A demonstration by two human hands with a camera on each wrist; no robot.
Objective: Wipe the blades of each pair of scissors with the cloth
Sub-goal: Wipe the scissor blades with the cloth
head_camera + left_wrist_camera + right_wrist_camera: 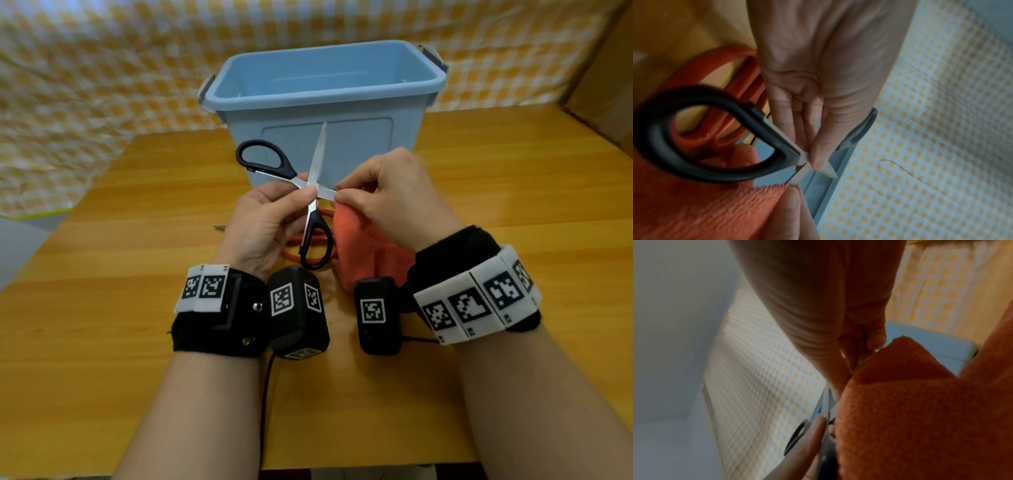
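Black-handled scissors (310, 192) are held up over the table, spread wide open. My left hand (270, 219) pinches them at the pivot, thumb on top. One blade (318, 150) points up in front of the bin. The other blade runs right into the orange cloth (363, 246), where my right hand (383, 195) pinches cloth and blade together. The left wrist view shows the near black handle loop (694, 134), the cloth (701, 207) below it and my thumb on the pivot. Orange-handled scissors (719, 104) lie on the table under my hands, mostly hidden.
A light blue plastic bin (325, 99) stands open right behind the hands. The wooden table (496, 178) extends to both sides. A yellow checked sheet (85, 85) hangs behind. A metal blade tip (219, 227) pokes out left of my left hand.
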